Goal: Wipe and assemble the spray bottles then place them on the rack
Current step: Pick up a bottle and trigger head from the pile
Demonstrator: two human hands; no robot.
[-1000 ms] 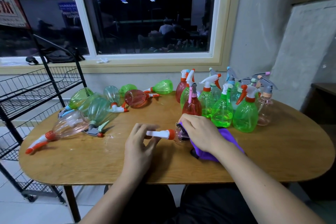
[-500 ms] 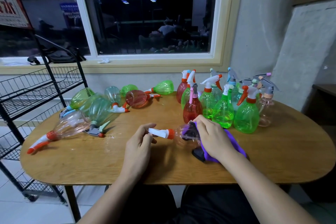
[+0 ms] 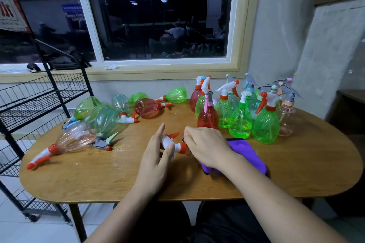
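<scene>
Lying sideways: white-headed, orange-collared spray bottle (image 3: 177,146)

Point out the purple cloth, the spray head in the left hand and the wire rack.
purple cloth (image 3: 245,152): head view, on its bare flat part.
spray head (image 3: 182,147): head view, on its orange collar.
wire rack (image 3: 43,85): head view, on the upper basket's mesh.

My left hand (image 3: 157,157) pinches the white spray head (image 3: 167,141) while my right hand (image 3: 207,144) grips the purple cloth (image 3: 245,153) beside it.
</scene>
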